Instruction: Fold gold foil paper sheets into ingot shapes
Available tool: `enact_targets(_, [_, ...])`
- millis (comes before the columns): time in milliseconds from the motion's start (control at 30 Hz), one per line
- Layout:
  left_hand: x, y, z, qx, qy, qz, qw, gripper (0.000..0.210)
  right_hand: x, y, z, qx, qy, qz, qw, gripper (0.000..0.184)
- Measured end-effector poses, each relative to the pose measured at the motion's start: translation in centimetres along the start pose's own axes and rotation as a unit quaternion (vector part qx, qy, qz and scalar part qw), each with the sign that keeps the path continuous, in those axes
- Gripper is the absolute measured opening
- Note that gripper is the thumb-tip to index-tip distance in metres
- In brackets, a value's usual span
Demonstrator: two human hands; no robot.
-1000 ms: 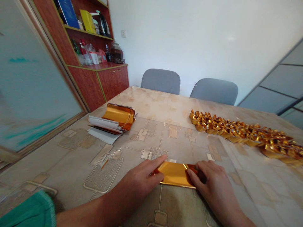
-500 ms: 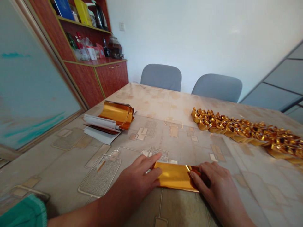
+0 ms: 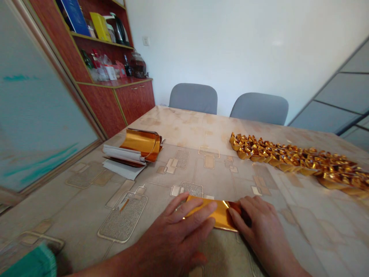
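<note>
- Gold foil sheet (image 3: pixel 220 215) lies flat on the table (image 3: pixel 86 204), its long axis running left to right between both hands.
- Left hand (image 3: pixel 178 234) has fingers (image 3: pixel 198 213) spread flat over its left half, pressing, not gripping.
- Right hand (image 3: pixel 259 227) fingers pin its right end.
- Beyond the fingers, far right: folded gold ingots (image 3: pixel 294 159).

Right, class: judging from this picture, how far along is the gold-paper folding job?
Done: a long row of folded gold foil ingots lies on the patterned table. In hand: the left hand lies flat over one shiny gold foil sheet, while the right hand holds its right end. Left: a curled stack of unfolded gold foil sheets sits beside white papers.
</note>
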State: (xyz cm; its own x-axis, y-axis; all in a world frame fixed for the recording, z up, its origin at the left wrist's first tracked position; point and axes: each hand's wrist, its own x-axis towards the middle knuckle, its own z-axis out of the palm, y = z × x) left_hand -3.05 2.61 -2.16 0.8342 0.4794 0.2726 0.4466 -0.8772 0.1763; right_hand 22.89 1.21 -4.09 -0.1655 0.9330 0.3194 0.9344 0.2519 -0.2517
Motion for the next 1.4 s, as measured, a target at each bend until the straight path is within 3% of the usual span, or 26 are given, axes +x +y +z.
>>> enact_targets(67, [0.0, 0.2, -0.4, -0.044, -0.045, 0.043, 0.997, 0.062, 0.0, 0.0, 0.0, -0.002, 0.004, -0.001, 1.0, 0.023])
enact_targets(133, [0.1, 0.3, -0.6, -0.077, -0.08, 0.04, 0.993, 0.074, 0.0, -0.1, 0.0, -0.003, 0.005, -0.002, 1.0, 0.023])
enact_targets(400, [0.3, 0.5, -1.1, -0.121, -0.143, -0.025, 0.982, 0.079, 0.0, -0.1, -0.1, -0.004, -0.008, 0.0, 1.0, 0.02])
enact_targets(600, [0.0, 0.6, -0.9, -0.122, -0.124, -0.016, 0.985, 0.079, 0.0, -0.1, 0.0, 0.0, -0.001, -0.017, 1.0, 0.022])
enact_targets(1300, [0.1, 0.5, -0.2, -0.082, -0.141, -0.026, 0.986, 0.082, 0.0, -0.2, 0.0, 0.014, 0.004, -0.01, 1.0, 0.024])
enact_targets(1400, [0.1, 0.4, -0.1, -0.079, -0.147, -0.026, 0.986, 0.08, -0.1, 0.0, 0.4, 0.023, 0.007, 0.02, 1.0, 0.013])
